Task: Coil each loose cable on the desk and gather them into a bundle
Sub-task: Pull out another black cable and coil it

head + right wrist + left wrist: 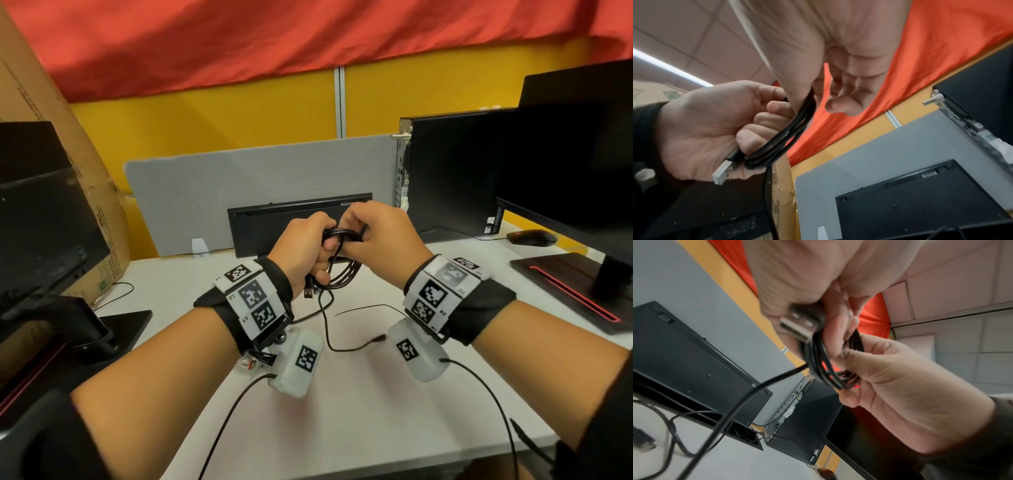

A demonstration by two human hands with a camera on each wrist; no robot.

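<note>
A black USB cable [337,270] is partly wound into a coil that hangs between my two hands above the white desk [376,411]. My left hand [306,246] grips the coil in a fist, and the USB plug [308,293] sticks out below it. My right hand [373,229] pinches the top of the loops. In the left wrist view the plug [799,324] lies against the coil [818,366]. The right wrist view shows the coil [789,133] and the plug [723,172]. The cable's loose tail [329,337] trails onto the desk.
A second thin cable [370,307] lies on the desk under my hands. A black keyboard [298,219] leans on a grey divider. A desktop PC [452,171], a monitor [575,154] and a mouse [531,237] stand right. Another monitor [44,219] and a cardboard box [51,102] stand left.
</note>
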